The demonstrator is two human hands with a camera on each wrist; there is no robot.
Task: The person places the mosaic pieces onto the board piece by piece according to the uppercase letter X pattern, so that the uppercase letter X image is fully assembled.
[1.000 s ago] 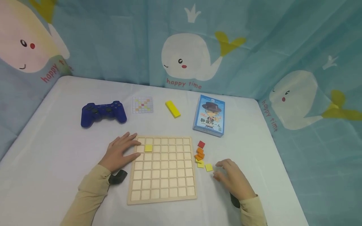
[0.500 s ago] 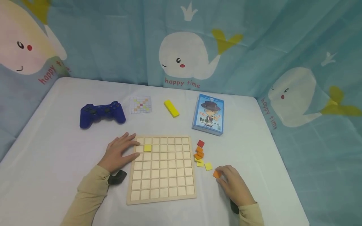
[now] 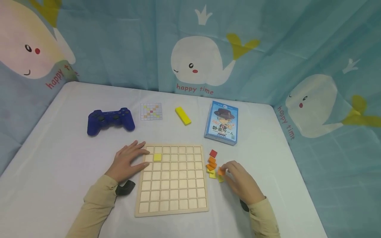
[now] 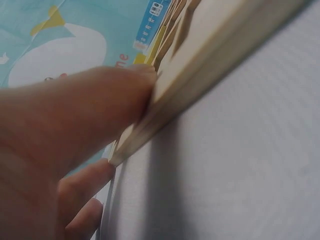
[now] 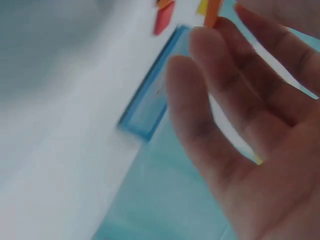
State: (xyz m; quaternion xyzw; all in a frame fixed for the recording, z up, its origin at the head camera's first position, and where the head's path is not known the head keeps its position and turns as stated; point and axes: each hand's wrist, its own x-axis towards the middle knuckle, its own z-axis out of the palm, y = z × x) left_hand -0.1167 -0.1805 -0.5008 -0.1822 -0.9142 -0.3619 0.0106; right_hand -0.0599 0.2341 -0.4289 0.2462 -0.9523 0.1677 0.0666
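A wooden grid board (image 3: 171, 214) lies on the table, with one yellow square tile (image 3: 157, 157) in a cell of its second row. My left hand (image 3: 128, 162) rests along the board's left edge, fingers spread; in the left wrist view the thumb (image 4: 120, 90) touches the rim. To the right of the board, my right hand (image 3: 242, 181) pinches an orange square tile (image 3: 221, 171) between thumb and fingers. In the right wrist view only part of that orange tile (image 5: 212, 13) shows. A loose yellow tile (image 3: 221, 178) is partly hidden beneath it.
Beside the board lie a red tile (image 3: 213, 153), several overlapping orange tiles (image 3: 212, 160) and yellow tiles (image 3: 212, 176). Farther back are a blue game controller (image 3: 111, 120), a coloured grid card (image 3: 151, 111), a yellow block (image 3: 183, 115) and a blue game box (image 3: 221, 122).
An orange tile has come into view in my right hand's fingers. That hand has since moved left and up, bringing the tile over the loose yellow one. My left hand stays put.
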